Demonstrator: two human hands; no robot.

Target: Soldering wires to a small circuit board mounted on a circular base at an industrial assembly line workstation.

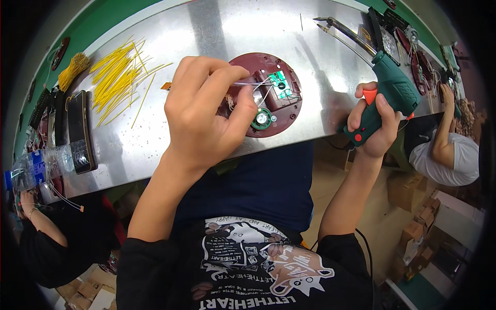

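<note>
Near the table's front edge lies a round maroon plastic housing, its inside facing up. In it sit a small green circuit board and a round speaker. My left hand is over the housing's left side, thumb and forefinger closed in a pinch on thin white wires that run to the board; the exact grip is partly hidden. To the right, my right hand grips a green soldering gun with a red trigger, held in the air. Its tip points to the far left, away from the housing.
Loose yellow wires and a yellow bundle lie on the metal table at left. Nearer are a phone and a plastic bottle. Co-workers sit left and right. Cardboard boxes stand on the floor.
</note>
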